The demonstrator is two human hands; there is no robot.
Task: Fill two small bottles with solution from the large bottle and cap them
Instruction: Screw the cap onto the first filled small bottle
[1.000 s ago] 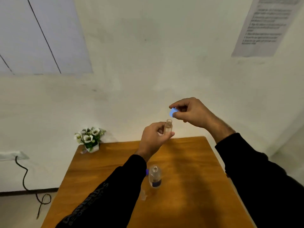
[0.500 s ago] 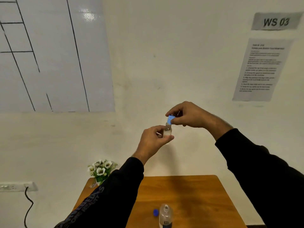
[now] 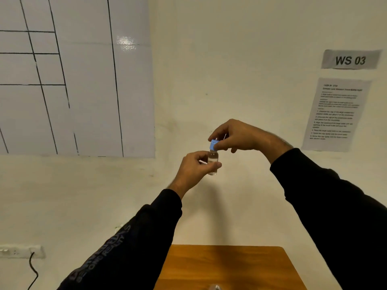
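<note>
Since half a second ago our view has tipped up, so only the table's (image 3: 228, 266) far end shows, and the cap (image 3: 213, 145) now sits squarely on the vial (image 3: 213, 162). Our left hand (image 3: 195, 168) pinches the one small clear vial, upright, liquid inside, in mid-air above the table. Our right hand (image 3: 236, 136) closes thumb and fingers on its single blue cap. One bottle top (image 3: 215, 287) peeks in at the bottom edge.

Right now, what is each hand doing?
Left hand: closed around the small bottle.
Right hand: pinching the blue cap on its neck.
</note>
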